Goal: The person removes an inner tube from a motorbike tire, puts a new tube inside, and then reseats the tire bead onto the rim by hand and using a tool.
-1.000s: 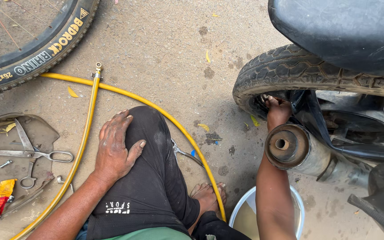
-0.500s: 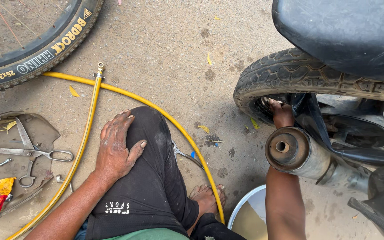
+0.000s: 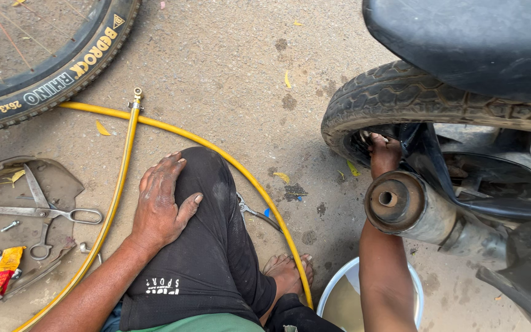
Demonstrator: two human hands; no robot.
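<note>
Motorbike tyre [image 3: 401, 92], black with a chunky worn tread, stands on the concrete floor [image 3: 228, 67] at the right of the view, under a dark seat [image 3: 462, 37]. The right hand [image 3: 383, 154] reaches in behind its lower inner edge, just above a rusty round exhaust pipe [image 3: 401, 206]; its fingers [image 3: 367, 136] curl against the inside of the tyre, but whether they grip anything there I cannot tell, since the tips are hidden in shadow. The left hand [image 3: 162, 203] lies flat and spread on the person's raised knee, which is covered by black shorts [image 3: 204, 246] bearing a small white label near the hem; these fingers are relaxed and hold nothing.

A yellow air hose [image 3: 118, 184] with a brass fitting loops over the floor around the knee and past a bare foot [image 3: 287, 273]. Pliers with blue on the handles [image 3: 256, 212] lie just beside the hose, right of the knee. Near the bottom edge, below the right forearm, sits a white basin [image 3: 339, 295] of murky liquid.

At the top left corner lies a bicycle wheel [image 3: 50, 80] whose black tyre carries yellow and white lettering. Below it, at the left edge, a brown rubber sheet [image 3: 62, 184] carries long scissors [image 3: 38, 212], a few bolts and a small red and yellow tube [image 3: 2, 273], flattened, lying near the sheet's lower left corner.
</note>
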